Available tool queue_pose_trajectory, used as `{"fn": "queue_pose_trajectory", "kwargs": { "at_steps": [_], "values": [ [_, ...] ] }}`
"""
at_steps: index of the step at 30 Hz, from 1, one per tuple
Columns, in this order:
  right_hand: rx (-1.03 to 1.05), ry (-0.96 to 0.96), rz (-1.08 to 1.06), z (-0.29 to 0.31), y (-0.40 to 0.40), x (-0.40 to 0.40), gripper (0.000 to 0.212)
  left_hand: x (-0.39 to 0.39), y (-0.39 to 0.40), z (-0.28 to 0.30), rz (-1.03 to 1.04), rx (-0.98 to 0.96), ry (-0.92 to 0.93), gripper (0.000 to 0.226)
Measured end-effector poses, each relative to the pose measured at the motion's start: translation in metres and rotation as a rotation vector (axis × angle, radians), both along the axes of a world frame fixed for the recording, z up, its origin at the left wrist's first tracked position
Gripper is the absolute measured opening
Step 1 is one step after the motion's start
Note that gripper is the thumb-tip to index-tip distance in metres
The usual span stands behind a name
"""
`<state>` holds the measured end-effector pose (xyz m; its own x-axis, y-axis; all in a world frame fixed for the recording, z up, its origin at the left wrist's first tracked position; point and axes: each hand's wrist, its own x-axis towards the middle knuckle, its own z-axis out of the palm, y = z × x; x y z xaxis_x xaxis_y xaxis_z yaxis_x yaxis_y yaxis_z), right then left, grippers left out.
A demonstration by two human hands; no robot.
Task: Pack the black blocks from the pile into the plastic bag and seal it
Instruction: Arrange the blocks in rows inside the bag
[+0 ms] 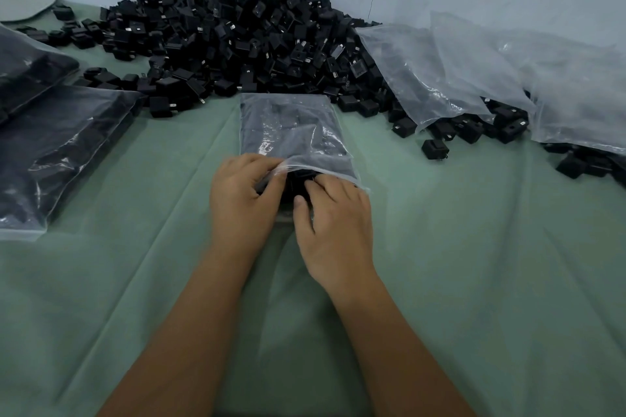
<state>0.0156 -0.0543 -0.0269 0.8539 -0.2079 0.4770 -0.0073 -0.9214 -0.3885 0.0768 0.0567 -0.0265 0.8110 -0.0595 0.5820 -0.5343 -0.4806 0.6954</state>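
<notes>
Now both hands meet at the plastic bag [294,132] mouth: left hand [242,193] pinches its upper film, right hand [333,218] fingers tuck black blocks [298,184] inside.

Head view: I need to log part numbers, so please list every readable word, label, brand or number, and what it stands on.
None can be read.
Pile of small black plastic blocks: no legible markings; too small and blurred.
Clear plastic bag held by both hands: no print visible.

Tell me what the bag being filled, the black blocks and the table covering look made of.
Bag: thin clear plastic film, glossy, with creases and glare. Black blocks: matte moulded plastic, seemingly, some with small metal prongs. Table covering: soft green cloth, matte, lying in long folds.
</notes>
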Motion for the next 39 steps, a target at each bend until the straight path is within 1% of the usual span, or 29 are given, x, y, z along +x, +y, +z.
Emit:
{"fn": "queue_pose_trajectory", "kwargs": {
  "at_steps": [4,8,11,13,15,16,18,21,23,25,27,30,32,34,36,37,39],
  "values": [
    [-0.075,0.1,0.032,-0.002,0.006,0.0,0.042,-0.002,-0.001,0.002,0.06,0.007,-0.135,0.016],
    [-0.117,0.156,0.052,-0.001,0.012,0.007,0.054,-0.002,-0.003,-0.001,0.052,0.006,-0.189,0.015],
    [-0.118,0.227,0.065,0.005,0.011,0.02,0.052,-0.002,-0.003,-0.002,0.047,0.012,-0.222,0.016],
    [-0.161,0.286,0.077,0.011,0.009,0.03,0.042,-0.001,-0.003,-0.003,0.044,0.015,-0.232,0.018],
    [-0.181,0.375,0.085,0.018,0.009,0.039,0.033,-0.001,-0.003,-0.003,0.04,0.013,-0.229,0.018],
    [-0.199,0.422,0.089,0.02,0.009,0.044,0.033,-0.001,-0.003,-0.003,0.037,0.007,-0.223,0.018],
    [-0.268,0.524,0.101,0.023,0.009,0.058,0.041,0.0,-0.003,-0.003,0.026,-0.007,-0.211,0.018],
    [-0.342,0.727,0.124,0.026,0.008,0.086,0.047,0.001,-0.004,-0.003,0.018,-0.024,-0.211,0.02],
    [-0.314,0.797,0.066,0.025,0.006,0.102,0.055,0.002,-0.005,-0.004,0.021,-0.038,-0.215,0.019],
    [-0.281,0.745,-0.011,0.024,0.006,0.114,0.059,0.002,-0.005,-0.005,0.026,-0.053,-0.211,0.02],
    [-0.31,0.661,-0.052,0.022,0.009,0.124,0.058,0.003,-0.005,-0.005,0.028,-0.069,-0.207,0.021],
    [-0.215,0.57,-0.11,0.021,0.009,0.139,0.056,0.003,-0.005,-0.006,0.019,-0.078,-0.22,0.021],
    [-0.189,0.55,-0.109,0.019,0.008,0.147,0.054,0.004,-0.006,-0.007,0.015,-0.083,-0.229,0.02],
    [-0.269,0.581,-0.098,0.017,0.008,0.154,0.051,0.005,-0.006,-0.007,0.015,-0.09,-0.23,0.019],
    [-0.27,0.53,-0.066,0.016,0.006,0.157,0.05,0.006,-0.006,-0.008,0.014,-0.101,-0.225,0.019],
    [-0.229,0.506,-0.021,0.014,0.005,0.156,0.048,0.006,-0.006,-0.008,0.012,-0.105,-0.221,0.018],
    [0.008,0.494,0.106,0.011,0.01,0.146,0.039,0.007,-0.007,-0.008,0.009,-0.11,-0.213,0.018]
  ]
}}
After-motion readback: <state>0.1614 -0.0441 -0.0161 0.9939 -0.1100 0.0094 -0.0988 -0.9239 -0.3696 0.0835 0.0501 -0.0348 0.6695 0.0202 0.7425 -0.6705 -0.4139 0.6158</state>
